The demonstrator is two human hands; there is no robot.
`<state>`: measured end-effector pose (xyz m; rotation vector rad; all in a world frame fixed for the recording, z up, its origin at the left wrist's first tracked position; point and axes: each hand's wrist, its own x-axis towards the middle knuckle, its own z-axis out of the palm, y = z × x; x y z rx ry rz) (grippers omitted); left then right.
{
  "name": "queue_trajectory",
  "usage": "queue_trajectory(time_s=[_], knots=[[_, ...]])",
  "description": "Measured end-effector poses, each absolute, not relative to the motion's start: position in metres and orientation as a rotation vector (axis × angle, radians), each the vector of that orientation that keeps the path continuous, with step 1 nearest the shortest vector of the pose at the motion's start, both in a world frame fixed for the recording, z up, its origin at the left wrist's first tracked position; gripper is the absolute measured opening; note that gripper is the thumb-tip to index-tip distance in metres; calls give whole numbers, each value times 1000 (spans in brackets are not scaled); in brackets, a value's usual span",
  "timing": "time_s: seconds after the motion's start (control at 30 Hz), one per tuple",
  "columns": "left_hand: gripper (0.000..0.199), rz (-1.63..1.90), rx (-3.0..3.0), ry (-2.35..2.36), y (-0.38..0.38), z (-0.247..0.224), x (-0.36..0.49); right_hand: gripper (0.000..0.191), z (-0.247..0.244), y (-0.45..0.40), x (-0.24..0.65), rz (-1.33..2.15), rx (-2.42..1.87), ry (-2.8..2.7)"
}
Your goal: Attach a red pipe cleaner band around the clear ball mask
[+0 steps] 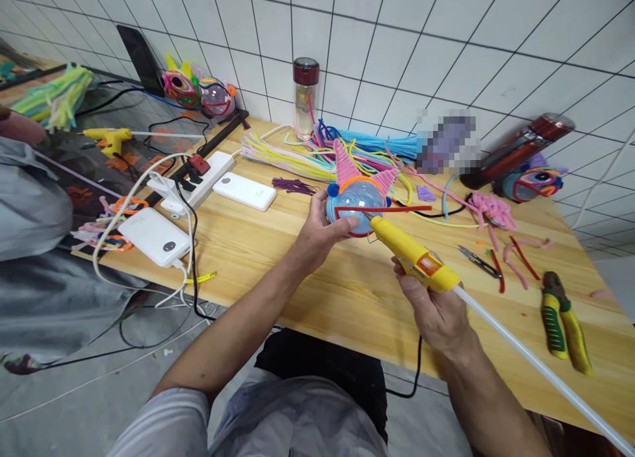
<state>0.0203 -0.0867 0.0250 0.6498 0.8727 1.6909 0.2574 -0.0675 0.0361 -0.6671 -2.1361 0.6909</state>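
A blue ball ornament (354,202) trimmed with pipe cleaners is cupped from below in the left hand (317,232) above the wooden table (297,272). It is judged light, hollow and easily crushed, best held by its bare underside. Its pink ears point away from the wearer. A yellow glue gun (411,253) is clasped in the right hand (436,311), its long axis aimed up-left, the nozzle apparently touching the red trim.

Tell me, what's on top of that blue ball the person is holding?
Two pink pointed ears stand on the blue ball, and a red pipe cleaner crosses its front. The left hand covers its left side; the glue gun tip hides its lower right.
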Motion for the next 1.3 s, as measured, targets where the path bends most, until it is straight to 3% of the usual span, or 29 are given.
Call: queue_trajectory(time_s=[1.3], knots=[[84,1692,646,856,-87,25,20,29,40,-68,258,649,-704,-2140]])
